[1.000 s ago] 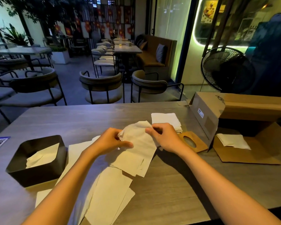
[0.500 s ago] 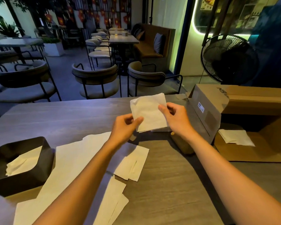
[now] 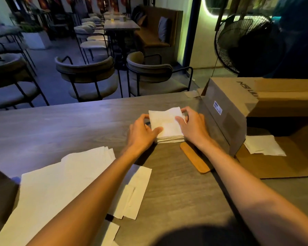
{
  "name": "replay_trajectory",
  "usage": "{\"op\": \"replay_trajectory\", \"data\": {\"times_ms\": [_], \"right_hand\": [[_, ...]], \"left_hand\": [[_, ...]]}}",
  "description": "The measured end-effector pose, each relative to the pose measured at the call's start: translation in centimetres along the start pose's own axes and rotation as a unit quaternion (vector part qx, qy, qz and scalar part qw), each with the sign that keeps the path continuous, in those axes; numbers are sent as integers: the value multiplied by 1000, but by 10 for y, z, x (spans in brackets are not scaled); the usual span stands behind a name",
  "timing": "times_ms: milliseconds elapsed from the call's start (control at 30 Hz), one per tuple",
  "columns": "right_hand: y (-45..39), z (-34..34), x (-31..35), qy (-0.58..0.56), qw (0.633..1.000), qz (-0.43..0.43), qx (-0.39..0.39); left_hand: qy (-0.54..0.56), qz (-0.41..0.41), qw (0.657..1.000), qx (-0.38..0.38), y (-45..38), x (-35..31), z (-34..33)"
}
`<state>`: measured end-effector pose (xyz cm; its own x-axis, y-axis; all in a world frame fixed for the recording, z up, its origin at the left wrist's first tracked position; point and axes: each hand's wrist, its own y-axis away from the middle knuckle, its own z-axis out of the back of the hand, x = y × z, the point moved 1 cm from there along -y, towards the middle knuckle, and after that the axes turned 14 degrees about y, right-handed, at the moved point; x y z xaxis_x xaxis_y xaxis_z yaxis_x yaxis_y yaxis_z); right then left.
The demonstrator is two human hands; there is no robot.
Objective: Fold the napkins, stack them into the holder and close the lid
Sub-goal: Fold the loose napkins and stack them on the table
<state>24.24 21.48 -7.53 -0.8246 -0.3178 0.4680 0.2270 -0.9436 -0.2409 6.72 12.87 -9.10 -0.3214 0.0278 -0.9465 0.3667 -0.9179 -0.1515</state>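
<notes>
A stack of folded white napkins [image 3: 167, 125] lies on the grey wooden table [image 3: 60, 125]. My left hand [image 3: 142, 132] grips its left side with the thumb on top. My right hand [image 3: 192, 125] holds the right side, fingers curled round the far corner. Unfolded napkins [image 3: 48, 189] are spread at the near left, with smaller folded ones [image 3: 132, 192] by my left forearm. The dark napkin holder [image 3: 0, 197] shows only partly at the left edge. A wooden lid [image 3: 194, 158] lies flat under my right wrist.
An open cardboard box [image 3: 226, 105] stands right of the stack, its flap [image 3: 295, 157] carrying a few napkins [image 3: 263, 146]. Chairs [image 3: 89, 79] line the table's far edge. A standing fan [image 3: 242, 43] is behind the box.
The folded napkin that both hands held up in the air has come down onto the stack, and my hands now clasp the stack's sides. The camera has tilted down and right.
</notes>
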Motion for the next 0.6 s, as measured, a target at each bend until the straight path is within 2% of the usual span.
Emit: {"op": "replay_trajectory", "data": {"times_ms": [233, 333, 433, 533, 600], "right_hand": [[14, 12, 10, 67, 996, 5, -59], [33, 19, 30, 66, 995, 33, -65], [59, 16, 55, 56, 993, 106, -24], [88, 11, 80, 77, 979, 176, 63], [102, 3, 91, 91, 968, 191, 133]], "left_hand": [[13, -10, 1000, -10, 13, -10, 18], [-33, 8, 999, 26, 29, -16, 40], [-96, 15, 993, 74, 50, -16, 66], [-195, -7, 972, 133, 71, -14, 92], [-266, -19, 950, 163, 83, -11, 104]]}}
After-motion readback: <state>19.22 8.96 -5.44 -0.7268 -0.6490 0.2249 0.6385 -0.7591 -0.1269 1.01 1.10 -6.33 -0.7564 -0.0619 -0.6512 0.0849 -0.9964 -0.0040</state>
